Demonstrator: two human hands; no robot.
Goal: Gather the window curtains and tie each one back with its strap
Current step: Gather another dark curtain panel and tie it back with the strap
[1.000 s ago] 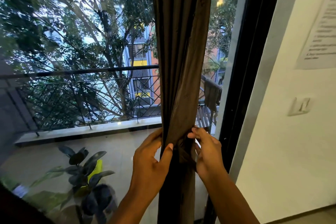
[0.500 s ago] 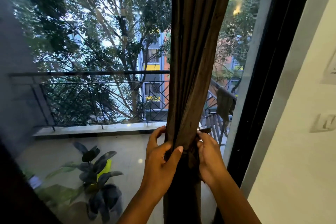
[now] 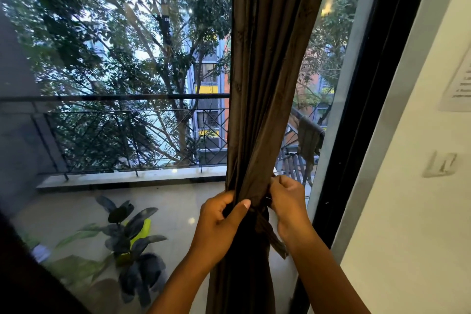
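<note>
**Curtain bunched at waist height, both hands working the strap**

Nearest the camera, two bare forearms are rising from the bottom edge of the head view and meeting at the gathered curtain (image 3: 265, 84).

Left hand (image 3: 219, 222): grip is grasping the curtain. Fingers are curling round the left side of the bunched fabric; the thumb is lying across the front of the folds, its nail showing at the pinch point.

Right hand (image 3: 288, 201): grip is clenched against the right side of the bunch, fingers folding in on the strap (image 3: 270, 234). What exactly the fingertips are pinching is hard to make out, since strap and curtain are the same dark brown; it is probably the strap's upper end.

The strap is sitting at the narrowest part of the bunch, between the two hands, with a loose tail hanging down and to the right, below the right wrist.

The curtain is hanging in tight vertical folds from the top of the frame, in front of the glass, just left of the black window frame (image 3: 369, 109). A white wall (image 3: 407, 237) with a light switch (image 3: 439, 163) and a pinned paper sheet (image 3: 458, 86) is standing to the right.

Beyond the glass: a potted plant (image 3: 132, 239) on the balcony floor, then a metal railing (image 3: 114, 132), then trees and buildings.
</note>
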